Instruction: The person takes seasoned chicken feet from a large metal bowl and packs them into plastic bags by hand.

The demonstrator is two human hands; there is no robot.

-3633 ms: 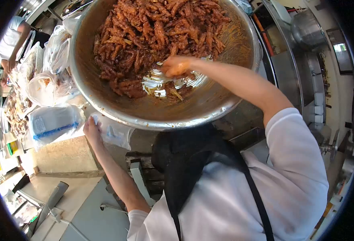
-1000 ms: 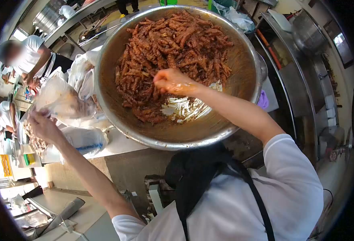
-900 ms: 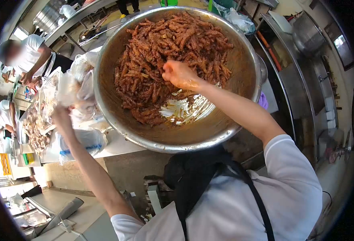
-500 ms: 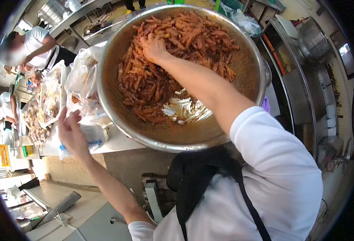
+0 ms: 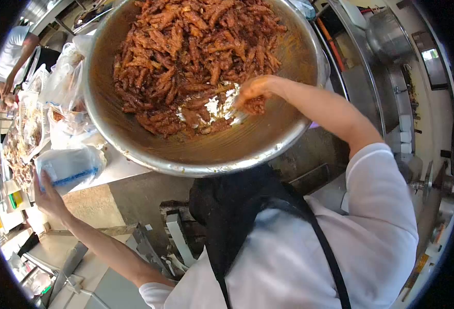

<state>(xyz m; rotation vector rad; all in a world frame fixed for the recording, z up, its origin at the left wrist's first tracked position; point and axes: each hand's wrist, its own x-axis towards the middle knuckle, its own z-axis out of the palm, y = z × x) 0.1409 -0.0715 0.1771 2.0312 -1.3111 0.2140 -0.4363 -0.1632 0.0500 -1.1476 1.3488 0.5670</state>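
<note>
A wide metal bowl [image 5: 160, 164] holds a heap of chicken feet [image 5: 186, 46] coated in reddish-brown sauce. My right hand [image 5: 252, 92] is low in the bowl on its right side, fingers curled over some sauced chicken feet; the fingertips are partly hidden. Beside it, bare shiny metal shows through the sauce at the bottom. On the left, my left hand [image 5: 49, 198] is at the edge of a clear plastic bag with a blue stripe [image 5: 75, 167]. A finger lies over the bag's near side, and the hand looks closed on that edge.
Filled clear bags [image 5: 65, 92] stand left of the bowl, with a white plastic basket [image 5: 39, 85] and pale chicken feet [image 5: 18, 147] beyond. A co-worker [image 5: 16, 51] stands at the far left. A steel counter [image 5: 361, 67] runs along the right.
My right hand has moved from the far left of the heap to the bowl's near right, now grasping chicken feet. My left hand has come down to the striped bag. The view has shifted.
</note>
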